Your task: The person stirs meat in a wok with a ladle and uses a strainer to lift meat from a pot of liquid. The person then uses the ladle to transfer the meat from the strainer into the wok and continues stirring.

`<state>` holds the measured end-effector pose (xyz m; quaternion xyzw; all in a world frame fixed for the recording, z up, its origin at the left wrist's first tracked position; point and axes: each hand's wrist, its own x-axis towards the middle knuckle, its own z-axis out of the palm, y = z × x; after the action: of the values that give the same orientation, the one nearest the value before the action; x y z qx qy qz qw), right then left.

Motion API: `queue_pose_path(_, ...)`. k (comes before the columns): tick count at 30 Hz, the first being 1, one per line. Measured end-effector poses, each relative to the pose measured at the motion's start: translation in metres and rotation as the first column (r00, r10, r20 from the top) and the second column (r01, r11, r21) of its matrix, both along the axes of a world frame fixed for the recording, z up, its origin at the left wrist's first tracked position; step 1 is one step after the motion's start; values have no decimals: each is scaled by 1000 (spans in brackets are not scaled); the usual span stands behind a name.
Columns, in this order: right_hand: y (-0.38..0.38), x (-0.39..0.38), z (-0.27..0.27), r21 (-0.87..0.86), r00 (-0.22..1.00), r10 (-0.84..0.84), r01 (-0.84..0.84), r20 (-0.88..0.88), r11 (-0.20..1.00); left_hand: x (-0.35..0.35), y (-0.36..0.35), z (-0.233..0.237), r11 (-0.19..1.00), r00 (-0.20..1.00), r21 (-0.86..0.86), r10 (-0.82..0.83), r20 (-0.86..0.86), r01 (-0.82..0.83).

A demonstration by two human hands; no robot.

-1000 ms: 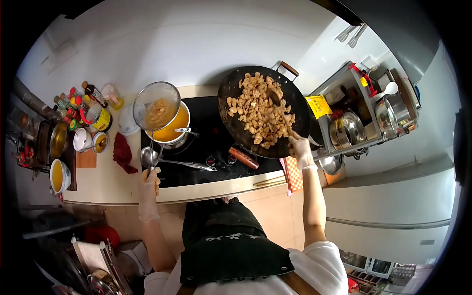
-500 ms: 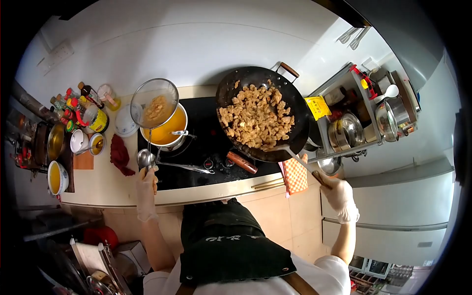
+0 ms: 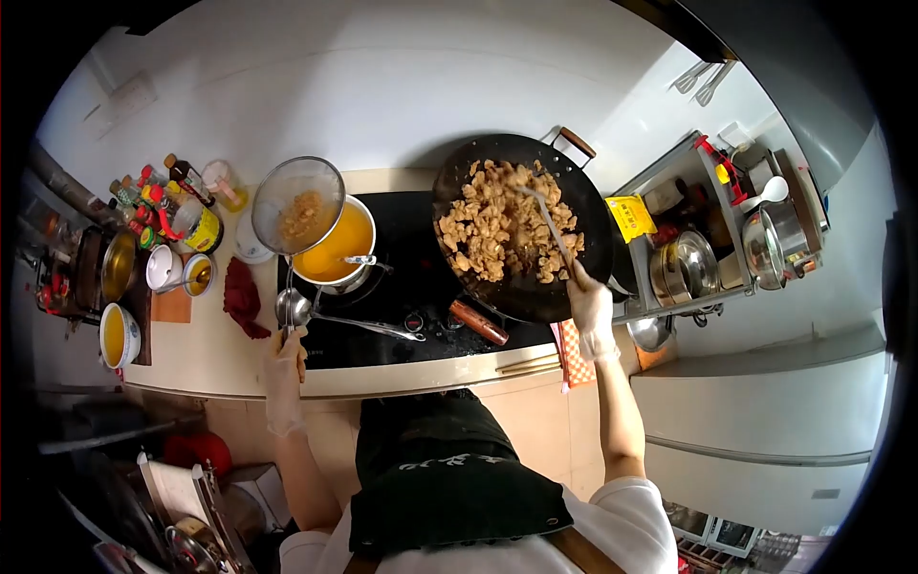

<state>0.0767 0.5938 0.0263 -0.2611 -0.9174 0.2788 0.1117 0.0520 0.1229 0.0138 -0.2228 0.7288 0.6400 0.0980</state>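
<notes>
My gloved left hand point(image 3: 285, 371) is closed around the handle of a round mesh strainer point(image 3: 277, 177). A small heap of brownish food bits point(image 3: 304, 212) lies in its mesh, which overlaps a pot point(image 3: 374, 222) of yellow-orange liquid. In my gloved right hand point(image 3: 592, 314) is a long-handled spatula point(image 3: 554, 228); its blade reaches among browned meat pieces point(image 3: 483, 206) and is partly hidden or blurred. These pieces fill much of a black wok point(image 3: 591, 244) on the right of the black cooktop point(image 3: 335, 344).
A metal ladle point(image 3: 295, 308) lies at the cooktop's front left, beside a dark red cloth point(image 3: 243, 298). Bottles, bowls and a white bowl of yellow liquid point(image 3: 117, 335) stand left. A shelf point(image 3: 684, 298) with metal bowls is right. Chopsticks point(image 3: 529, 366) lie at the front edge.
My right hand has moved up and left, carrying the spatula from the wok's near rim into the meat. The meat has shifted in the wok. My left hand stays nearly in place.
</notes>
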Motion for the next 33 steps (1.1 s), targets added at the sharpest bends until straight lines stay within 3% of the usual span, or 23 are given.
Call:
queue_pose_path(2,19,-26,-13,-54,994,12,-17,-105,998,-1,2,-2,1000,1000,2,-9,-11,9)
queue_pose_path(4,40,-51,-27,-297,989,-7,-37,-148,954,-2,0,-7,1000,1000,4,-26,-10,26)
queue_pose_path(6,59,-67,-48,-431,985,-36,-41,-167,901,-2,0,-6,999,999,-11,-35,8,35)
queue_pose_path(9,45,-46,-2,-308,991,-33,-9,-131,951,-3,3,3,999,996,-25,40,74,-39)
queue_pose_path(10,31,-29,29,-190,991,39,-64,-129,980,-3,4,4,997,991,-27,80,105,-77)
queue_pose_path(13,44,13,62,-536,999,-34,38,18,843,-1,-6,-13,995,995,34,95,41,-96)
queue_pose_path(15,47,34,97,-741,996,12,54,83,670,-6,-6,-13,995,991,6,94,95,-95)
queue_pose_path(18,55,51,100,-774,996,53,24,74,632,-8,-4,-11,999,996,2,44,76,-44)
queue_pose_path(20,52,49,89,-761,978,97,80,185,644,-7,-2,-7,1000,999,11,26,34,-26)
queue_pose_path(22,47,42,100,-802,940,145,175,308,571,-8,3,-2,999,999,29,41,-8,-41)
queue_pose_path(24,51,40,96,-856,933,211,157,293,493,-10,4,-2,999,1000,46,21,8,-22)
queue_pose_path(27,50,32,95,-692,944,130,125,304,711,-7,11,7,999,999,27,17,33,-18)
queue_pose_path(28,75,29,80,-624,914,136,148,383,767,-5,13,12,1000,999,6,10,41,-10)
queue_pose_path(29,91,22,73,-323,891,154,-9,426,946,-5,12,10,1000,999,4,-1,48,1)
queue_pose_path(30,101,14,71,21,868,150,-182,474,983,-6,11,5,1000,998,5,-12,55,12)
queue_pose_path(32,93,1,102,261,825,129,-317,551,912,-5,9,-2,999,999,24,-23,46,21)
queue_pose_path(33,74,-3,126,432,804,115,-427,584,795,-4,7,-4,999,999,44,-23,27,22)
